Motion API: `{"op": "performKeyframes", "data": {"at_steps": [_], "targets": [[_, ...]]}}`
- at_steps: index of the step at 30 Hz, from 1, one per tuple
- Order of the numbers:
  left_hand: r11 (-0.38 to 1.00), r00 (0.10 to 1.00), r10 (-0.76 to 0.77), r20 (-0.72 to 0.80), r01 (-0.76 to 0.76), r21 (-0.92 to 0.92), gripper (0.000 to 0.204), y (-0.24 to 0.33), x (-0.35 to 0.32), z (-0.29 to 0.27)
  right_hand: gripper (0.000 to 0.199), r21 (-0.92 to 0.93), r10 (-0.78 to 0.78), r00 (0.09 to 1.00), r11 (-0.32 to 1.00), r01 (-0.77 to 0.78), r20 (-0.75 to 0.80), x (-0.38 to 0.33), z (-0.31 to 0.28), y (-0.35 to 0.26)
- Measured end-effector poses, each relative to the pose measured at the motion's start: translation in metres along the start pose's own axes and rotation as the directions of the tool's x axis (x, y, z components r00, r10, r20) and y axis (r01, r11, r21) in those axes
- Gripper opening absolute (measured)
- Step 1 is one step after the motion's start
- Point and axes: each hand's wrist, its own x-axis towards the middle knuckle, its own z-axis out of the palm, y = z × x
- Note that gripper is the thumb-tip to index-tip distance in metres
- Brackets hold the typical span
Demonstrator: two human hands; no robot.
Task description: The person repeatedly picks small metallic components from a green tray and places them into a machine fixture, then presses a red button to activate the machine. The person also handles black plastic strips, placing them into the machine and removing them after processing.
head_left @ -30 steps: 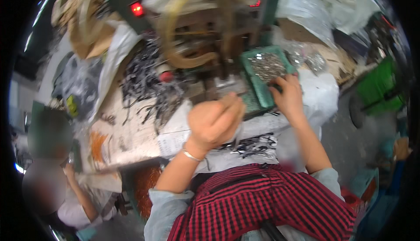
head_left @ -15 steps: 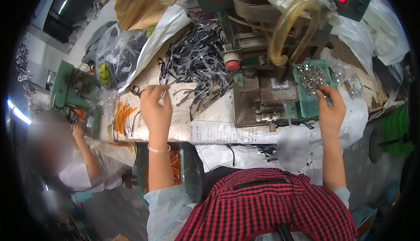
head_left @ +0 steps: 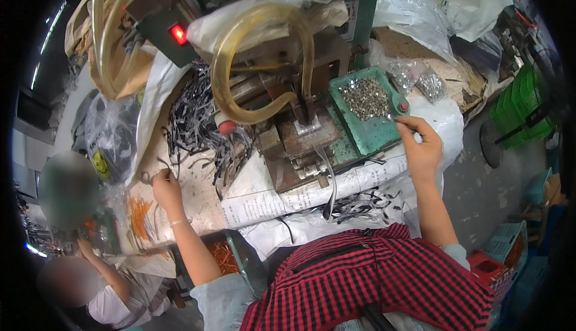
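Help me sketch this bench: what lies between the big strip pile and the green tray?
In the head view, the machine lies between the strip pile and the tray, with a looped hose in front.

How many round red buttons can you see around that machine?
2: one red button below the looped hose; another red button beside the green tray, near the right hand. More may be hidden.

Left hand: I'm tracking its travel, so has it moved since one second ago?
Yes, leftward: the left hand was just in front of the metal work plate; now it is well left of that, near the orange strips.
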Motion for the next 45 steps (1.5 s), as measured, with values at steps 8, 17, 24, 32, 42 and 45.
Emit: {"op": "performKeyframes", "data": {"at_steps": [8, 17, 24, 32, 42, 45], "targets": [[0.393, 0.987, 0.019, 0.160, 0.140, -0.909, 0.008, 0.101, -0.008, 0.010, 0.033, 0.357, -0.233, 0.954, 0.921, 0.154, 0.191, 0.027, 0.087, -0.095], [-0.028, 0.840, 0.264, -0.475, -0.485, -0.874, 0.010, 0.247, -0.040, -0.141, 0.051, 0.637, -0.042, 0.932, 0.741, -0.212, 0.360, 0.005, 0.095, -0.113], [0.183, 0.724, 0.408, -0.556, -0.662, -0.727, 0.010, 0.264, -0.053, -0.124, 0.059, 0.524, -0.145, 0.860, 0.837, -0.157, 0.489, -0.001, 0.055, -0.132], [0.155, 0.323, 0.735, -0.596, -0.936, -0.316, 0.031, 0.295, -0.078, -0.088, 0.028, -0.228, 0.156, 0.979, 0.966, -0.123, 0.132, 0.015, 0.026, 0.021], [0.165, 0.337, 0.722, -0.604, -0.932, -0.323, 0.033, 0.296, -0.080, -0.085, 0.019, -0.082, -0.018, 0.988, 0.996, 0.031, 0.152, 0.037, 0.028, 0.035], [0.161, 0.330, 0.724, -0.606, -0.934, -0.318, 0.033, 0.295, -0.077, -0.080, 0.016, -0.224, -0.073, 0.951, 0.964, 0.144, 0.300, 0.021, 0.029, 0.026]]}}
